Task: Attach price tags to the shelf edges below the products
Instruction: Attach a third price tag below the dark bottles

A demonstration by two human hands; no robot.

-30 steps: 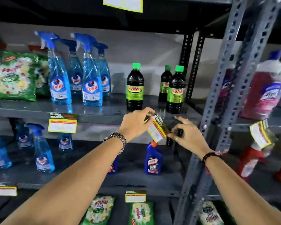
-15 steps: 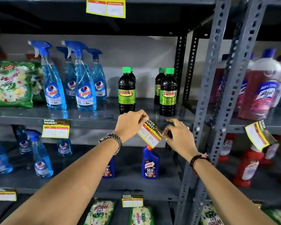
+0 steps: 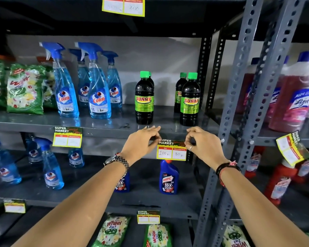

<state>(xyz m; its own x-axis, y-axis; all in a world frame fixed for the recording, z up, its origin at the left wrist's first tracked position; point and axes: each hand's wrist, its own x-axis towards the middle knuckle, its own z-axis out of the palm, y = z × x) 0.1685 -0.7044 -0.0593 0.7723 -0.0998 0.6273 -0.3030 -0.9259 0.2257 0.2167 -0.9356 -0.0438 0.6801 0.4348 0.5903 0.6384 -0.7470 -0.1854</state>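
A yellow price tag (image 3: 172, 151) marked 100 and 80 hangs level against the grey shelf edge (image 3: 103, 132), below the black Sunny bottles (image 3: 144, 98). My left hand (image 3: 141, 142) pinches its top left corner. My right hand (image 3: 202, 145) pinches its top right corner. Both hands press the tag's dark header strip to the edge. Another tag (image 3: 67, 138) hangs further left on the same edge, under the blue Colin spray bottles (image 3: 98, 82).
A perforated grey upright (image 3: 239, 72) stands just right of my right hand. A loose, tilted tag (image 3: 291, 148) hangs on the neighbouring shelf below pink Lizol bottles (image 3: 296, 97). Harpic bottles (image 3: 168, 179) stand on the shelf under the tag. Wheel packets (image 3: 112, 230) lie lower down.
The tag was tilted and held between both hands; now it sits level on the shelf edge, and the hands have spread to its two top corners.
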